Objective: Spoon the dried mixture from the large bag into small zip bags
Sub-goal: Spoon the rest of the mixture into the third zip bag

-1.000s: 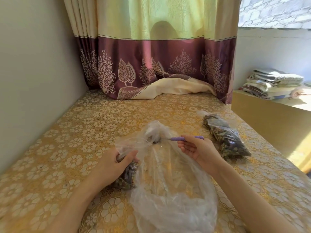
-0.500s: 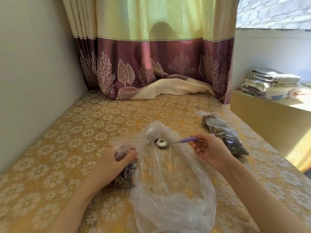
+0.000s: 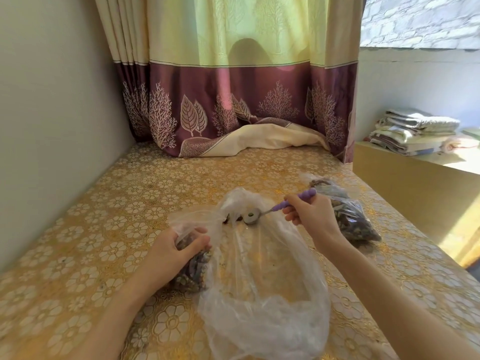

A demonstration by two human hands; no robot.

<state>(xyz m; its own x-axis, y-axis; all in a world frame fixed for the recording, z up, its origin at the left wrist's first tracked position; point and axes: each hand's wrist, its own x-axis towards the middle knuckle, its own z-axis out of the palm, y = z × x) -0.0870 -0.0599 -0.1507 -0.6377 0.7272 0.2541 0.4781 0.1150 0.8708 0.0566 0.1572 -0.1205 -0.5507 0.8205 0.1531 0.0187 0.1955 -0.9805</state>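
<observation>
The large bag (image 3: 262,276) lies nearly emptied on the patterned tabletop (image 3: 109,203), its long axis running away from the person, mouth at the far end. Just left of it, the left hand (image 3: 174,252) curls around a small zip bag (image 3: 193,261) already dark with dried mixture. The right hand (image 3: 310,216) pinches the purple handle of the spoon (image 3: 275,209), whose bowl hangs over the large bag's far end, tilted and, as far as I can tell, empty. The small bag's opening sits left of the bowl, so I'd guess any spoonful travels leftward. Right of the large bag rests 1 filled bag (image 3: 348,214).
</observation>
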